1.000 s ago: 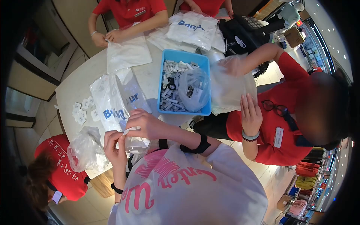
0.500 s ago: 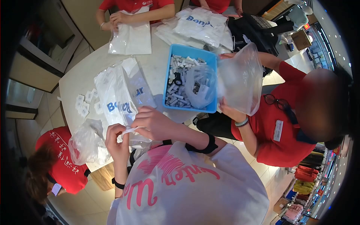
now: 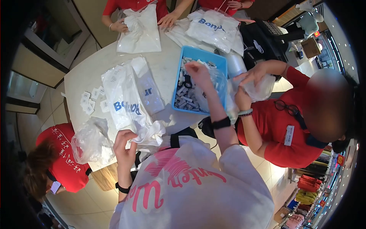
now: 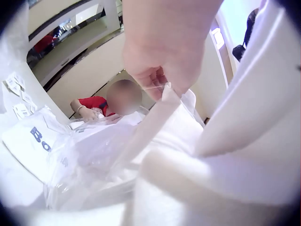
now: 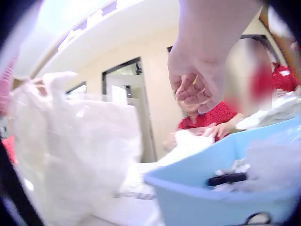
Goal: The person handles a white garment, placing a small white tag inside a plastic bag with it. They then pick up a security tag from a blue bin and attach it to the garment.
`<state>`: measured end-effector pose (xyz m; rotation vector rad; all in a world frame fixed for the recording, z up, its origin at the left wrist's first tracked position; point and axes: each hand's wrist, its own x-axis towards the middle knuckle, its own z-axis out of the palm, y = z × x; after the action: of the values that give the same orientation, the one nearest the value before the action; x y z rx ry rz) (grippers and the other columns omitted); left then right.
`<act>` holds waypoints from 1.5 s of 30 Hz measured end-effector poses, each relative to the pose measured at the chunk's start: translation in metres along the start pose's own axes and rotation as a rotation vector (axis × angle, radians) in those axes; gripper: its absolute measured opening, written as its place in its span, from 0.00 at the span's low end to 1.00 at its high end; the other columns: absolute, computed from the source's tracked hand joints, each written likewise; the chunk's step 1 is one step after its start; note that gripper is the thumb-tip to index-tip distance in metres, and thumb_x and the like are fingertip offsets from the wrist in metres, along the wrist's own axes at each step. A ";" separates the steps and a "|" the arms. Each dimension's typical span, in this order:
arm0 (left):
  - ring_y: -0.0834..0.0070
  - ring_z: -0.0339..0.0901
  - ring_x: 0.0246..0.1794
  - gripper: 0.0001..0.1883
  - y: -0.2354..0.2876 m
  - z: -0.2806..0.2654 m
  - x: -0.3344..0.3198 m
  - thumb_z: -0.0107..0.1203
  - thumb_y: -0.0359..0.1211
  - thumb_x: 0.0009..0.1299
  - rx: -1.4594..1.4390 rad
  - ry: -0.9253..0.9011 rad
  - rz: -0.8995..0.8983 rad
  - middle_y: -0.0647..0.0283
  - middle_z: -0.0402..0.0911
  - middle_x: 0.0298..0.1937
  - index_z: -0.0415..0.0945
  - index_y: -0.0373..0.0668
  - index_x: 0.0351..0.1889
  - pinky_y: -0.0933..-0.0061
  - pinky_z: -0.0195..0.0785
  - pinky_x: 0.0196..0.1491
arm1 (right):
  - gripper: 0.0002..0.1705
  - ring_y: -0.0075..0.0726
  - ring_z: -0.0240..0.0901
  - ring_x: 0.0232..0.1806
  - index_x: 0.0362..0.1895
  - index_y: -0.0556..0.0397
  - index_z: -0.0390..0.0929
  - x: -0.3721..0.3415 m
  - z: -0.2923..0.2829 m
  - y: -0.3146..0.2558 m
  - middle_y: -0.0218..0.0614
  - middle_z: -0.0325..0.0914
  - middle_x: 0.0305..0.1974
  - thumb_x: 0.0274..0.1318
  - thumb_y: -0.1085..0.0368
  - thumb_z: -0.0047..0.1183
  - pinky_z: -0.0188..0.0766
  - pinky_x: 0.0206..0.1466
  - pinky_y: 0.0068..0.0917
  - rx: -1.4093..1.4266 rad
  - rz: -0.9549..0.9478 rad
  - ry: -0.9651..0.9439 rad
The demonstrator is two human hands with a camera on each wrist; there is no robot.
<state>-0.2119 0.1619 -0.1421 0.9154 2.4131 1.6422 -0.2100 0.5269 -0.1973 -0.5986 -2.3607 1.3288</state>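
Observation:
My left hand (image 3: 125,145) is at the near table edge, pinching the edge of a white garment (image 3: 151,133) that bunches beside it. In the left wrist view, the thumb and fingers (image 4: 160,84) grip a white corner, with clear plastic around it. My right hand (image 3: 199,73) is above the blue bin (image 3: 178,82), fingers loosely curled, and nothing shows in it. The right wrist view has this hand (image 5: 196,87) raised above the bin's rim. Small white and grey pieces (image 3: 185,93), a black ring and a clear plastic bag (image 3: 216,82) lie in the bin.
Packaged white items with blue lettering (image 3: 122,97) lie on the table (image 3: 85,68), beside small white labels (image 3: 88,103) and a crumpled plastic bag (image 3: 91,139). A packaged pile (image 3: 215,28) is at the back. People in red shirts stand around; one at right handles a clear bag (image 3: 259,89).
My right hand has left the white garment and moved over the blue bin. The left hand keeps its grip near the table edge. The person at right has lowered and gathered the clear bag.

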 end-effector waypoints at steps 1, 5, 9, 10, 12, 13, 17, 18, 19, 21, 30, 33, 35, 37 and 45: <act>0.68 0.72 0.36 0.07 0.001 0.000 0.001 0.53 0.19 0.55 -0.005 -0.011 0.006 0.58 0.73 0.34 0.73 0.36 0.31 0.73 0.63 0.41 | 0.11 0.26 0.74 0.32 0.38 0.57 0.78 0.016 -0.003 0.028 0.36 0.79 0.31 0.51 0.66 0.53 0.70 0.38 0.23 -0.020 -0.051 0.048; 0.65 0.73 0.35 0.09 0.001 0.000 0.003 0.53 0.18 0.52 -0.022 -0.029 0.043 0.57 0.74 0.33 0.74 0.36 0.31 0.72 0.65 0.40 | 0.13 0.34 0.76 0.32 0.37 0.56 0.78 0.062 -0.003 0.083 0.38 0.79 0.31 0.45 0.64 0.57 0.71 0.39 0.27 -0.190 0.063 0.093; 0.64 0.74 0.34 0.10 0.002 -0.001 0.004 0.53 0.17 0.51 -0.033 -0.057 0.065 0.57 0.74 0.33 0.75 0.37 0.31 0.71 0.67 0.38 | 0.19 0.48 0.75 0.39 0.41 0.52 0.76 0.074 0.015 0.116 0.44 0.78 0.36 0.41 0.63 0.57 0.71 0.44 0.36 -0.601 0.106 -0.060; 0.64 0.74 0.34 0.10 0.001 -0.001 0.004 0.53 0.17 0.51 -0.035 -0.064 0.060 0.57 0.74 0.33 0.75 0.37 0.31 0.71 0.67 0.38 | 0.20 0.51 0.73 0.41 0.43 0.51 0.75 0.074 0.019 0.115 0.46 0.77 0.38 0.41 0.62 0.56 0.70 0.46 0.39 -0.679 0.119 -0.099; 0.64 0.74 0.34 0.10 0.003 0.000 0.005 0.53 0.17 0.51 -0.038 -0.071 0.068 0.57 0.74 0.34 0.74 0.37 0.31 0.71 0.67 0.38 | 0.20 0.51 0.73 0.43 0.44 0.51 0.73 0.072 0.024 0.111 0.47 0.76 0.39 0.42 0.62 0.55 0.70 0.47 0.41 -0.713 0.148 -0.081; 0.64 0.74 0.34 0.10 0.003 0.000 0.005 0.53 0.17 0.51 -0.035 -0.070 0.065 0.57 0.74 0.34 0.74 0.37 0.31 0.71 0.67 0.38 | 0.21 0.51 0.73 0.44 0.44 0.51 0.72 0.073 0.026 0.108 0.47 0.75 0.40 0.42 0.61 0.55 0.69 0.47 0.42 -0.744 0.173 -0.075; 0.64 0.74 0.34 0.09 0.003 0.000 0.006 0.53 0.17 0.51 -0.041 -0.079 0.054 0.57 0.74 0.34 0.74 0.36 0.30 0.71 0.67 0.38 | 0.19 0.51 0.73 0.44 0.42 0.51 0.71 0.067 0.032 0.108 0.46 0.74 0.41 0.43 0.61 0.54 0.70 0.47 0.43 -0.820 0.182 -0.016; 0.64 0.74 0.34 0.09 0.004 0.001 0.006 0.54 0.17 0.51 -0.043 -0.073 0.051 0.57 0.74 0.34 0.74 0.36 0.30 0.71 0.67 0.38 | 0.19 0.50 0.73 0.45 0.42 0.50 0.71 0.068 0.030 0.105 0.46 0.74 0.41 0.43 0.61 0.55 0.70 0.46 0.43 -0.842 0.213 -0.034; 0.64 0.74 0.34 0.09 0.004 0.001 0.006 0.54 0.17 0.51 -0.044 -0.075 0.046 0.57 0.74 0.34 0.74 0.36 0.30 0.71 0.67 0.38 | 0.19 0.49 0.72 0.45 0.42 0.49 0.71 0.066 0.029 0.103 0.45 0.73 0.42 0.43 0.61 0.55 0.70 0.46 0.44 -0.864 0.243 -0.055; 0.64 0.74 0.34 0.09 0.003 0.001 0.007 0.53 0.17 0.51 -0.044 -0.076 0.052 0.57 0.74 0.33 0.74 0.35 0.30 0.71 0.67 0.38 | 0.18 0.48 0.73 0.44 0.42 0.49 0.72 0.060 0.026 0.106 0.44 0.73 0.41 0.43 0.61 0.55 0.70 0.45 0.42 -0.881 0.172 -0.027; 0.64 0.74 0.34 0.10 0.003 0.002 0.008 0.52 0.18 0.51 -0.063 -0.108 0.053 0.56 0.74 0.33 0.75 0.35 0.31 0.71 0.67 0.38 | 0.18 0.47 0.73 0.41 0.36 0.49 0.76 0.050 0.005 0.121 0.40 0.75 0.39 0.36 0.61 0.62 0.71 0.43 0.36 -0.705 0.119 -0.091; 0.63 0.74 0.34 0.09 0.002 0.001 0.007 0.52 0.19 0.51 -0.050 -0.095 0.038 0.56 0.74 0.33 0.75 0.36 0.31 0.71 0.67 0.38 | 0.21 0.45 0.74 0.41 0.40 0.48 0.77 0.045 -0.007 0.130 0.40 0.75 0.39 0.35 0.63 0.64 0.71 0.43 0.35 -0.572 0.026 -0.054; 0.63 0.74 0.34 0.09 0.001 0.001 0.007 0.52 0.19 0.51 -0.055 -0.085 0.037 0.56 0.74 0.33 0.75 0.36 0.31 0.71 0.67 0.38 | 0.24 0.43 0.75 0.40 0.43 0.48 0.76 0.038 -0.010 0.134 0.40 0.75 0.39 0.34 0.64 0.64 0.71 0.42 0.34 -0.510 -0.083 0.020; 0.63 0.74 0.34 0.09 0.001 0.002 0.007 0.52 0.19 0.51 -0.060 -0.076 0.036 0.56 0.74 0.34 0.75 0.36 0.31 0.71 0.67 0.38 | 0.23 0.36 0.75 0.41 0.46 0.51 0.75 0.030 -0.016 0.118 0.38 0.75 0.39 0.39 0.68 0.63 0.72 0.44 0.31 -0.322 0.194 0.047; 0.64 0.74 0.34 0.10 0.003 0.004 0.010 0.52 0.18 0.51 -0.065 -0.113 0.057 0.56 0.74 0.33 0.75 0.36 0.31 0.71 0.67 0.38 | 0.20 0.32 0.74 0.44 0.52 0.58 0.69 -0.001 -0.022 0.020 0.37 0.74 0.42 0.51 0.76 0.50 0.74 0.48 0.26 0.652 0.393 -0.037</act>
<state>-0.2173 0.1710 -0.1385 1.0460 2.2667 1.6303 -0.1946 0.5513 -0.2042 -0.8444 -1.7103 2.1545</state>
